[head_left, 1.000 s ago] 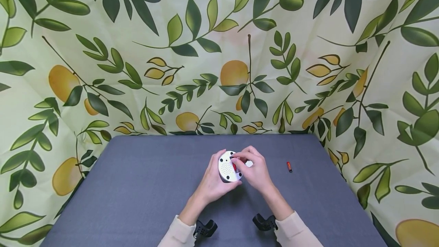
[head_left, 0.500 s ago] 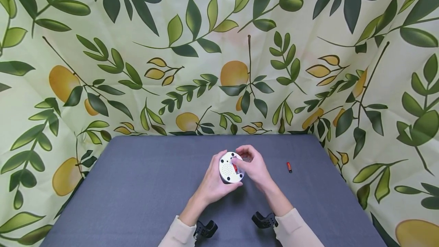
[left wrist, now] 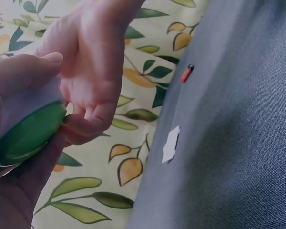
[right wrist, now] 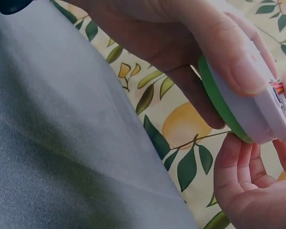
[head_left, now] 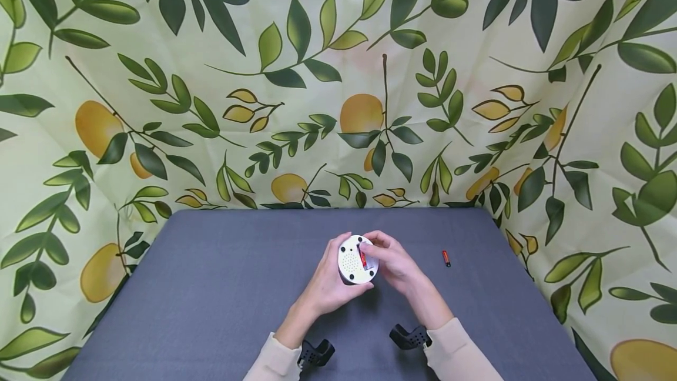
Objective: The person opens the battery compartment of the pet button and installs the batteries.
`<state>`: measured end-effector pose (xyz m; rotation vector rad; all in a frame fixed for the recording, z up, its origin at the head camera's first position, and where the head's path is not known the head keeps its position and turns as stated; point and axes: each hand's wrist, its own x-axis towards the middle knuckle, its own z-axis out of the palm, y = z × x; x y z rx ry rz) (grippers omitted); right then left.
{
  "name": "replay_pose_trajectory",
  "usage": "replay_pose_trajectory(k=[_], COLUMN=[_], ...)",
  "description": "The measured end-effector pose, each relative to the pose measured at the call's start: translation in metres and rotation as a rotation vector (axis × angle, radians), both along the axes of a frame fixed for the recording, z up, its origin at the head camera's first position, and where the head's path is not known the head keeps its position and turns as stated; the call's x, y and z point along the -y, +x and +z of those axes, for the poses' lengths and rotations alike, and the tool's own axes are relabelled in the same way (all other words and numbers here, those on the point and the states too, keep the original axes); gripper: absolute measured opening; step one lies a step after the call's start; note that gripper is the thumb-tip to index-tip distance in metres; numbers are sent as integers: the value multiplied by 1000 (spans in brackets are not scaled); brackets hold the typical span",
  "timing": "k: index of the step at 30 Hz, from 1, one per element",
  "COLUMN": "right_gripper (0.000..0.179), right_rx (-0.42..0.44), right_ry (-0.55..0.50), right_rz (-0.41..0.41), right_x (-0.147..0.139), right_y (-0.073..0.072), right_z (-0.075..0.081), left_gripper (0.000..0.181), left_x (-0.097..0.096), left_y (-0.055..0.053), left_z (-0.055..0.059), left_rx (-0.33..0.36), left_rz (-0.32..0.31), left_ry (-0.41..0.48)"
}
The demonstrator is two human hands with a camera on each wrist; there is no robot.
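A round device (head_left: 349, 261) has a white underside with small holes, dark feet and an uncovered battery compartment; its other side is green. My left hand (head_left: 333, 281) grips it by the edge, thumb low and fingers along the far side. Inside the compartment lies a red battery (head_left: 362, 258). My right hand (head_left: 398, 262) has its thumb on the compartment's upper end and its other fingers curled against the device's edge, as the right wrist view shows at the green rim (right wrist: 217, 93). The thumb's exact contact with the battery is partly hidden.
Another red battery (head_left: 446, 258) with a dark end lies on the grey table (head_left: 238, 287) to the right. The left wrist view shows a white battery cover (left wrist: 170, 144) on the table; my right hand hides it from the head view. Leaf-patterned cloth (head_left: 317, 151) surrounds the table.
The right fingers have moved from over the compartment to the device's right edge, with the thumb staying at the compartment. More of the red battery inside shows. The left hand has barely moved.
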<state>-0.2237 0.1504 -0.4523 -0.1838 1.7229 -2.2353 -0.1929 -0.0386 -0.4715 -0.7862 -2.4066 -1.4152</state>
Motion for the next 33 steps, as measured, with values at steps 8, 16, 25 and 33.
replay_pose_trajectory(k=[8, 16, 25, 33], right_gripper=[16, 17, 18, 20], right_rx=[66, 54, 39, -28], right_ry=[-52, -75, -63, 56], right_rz=[-27, -62, -84, -68], right_x=[4, 8, 11, 3], right_y=[1, 3, 3, 5], right_z=[0, -3, -3, -2], left_gripper=[101, 102, 102, 101], left_x=[1, 1, 1, -1], left_y=[0, 0, -1, -1], left_z=[0, 0, 2, 0], left_rx=[6, -1, 12, 17], left_rz=[-19, -24, -17, -14], left_ry=[-6, -9, -5, -10])
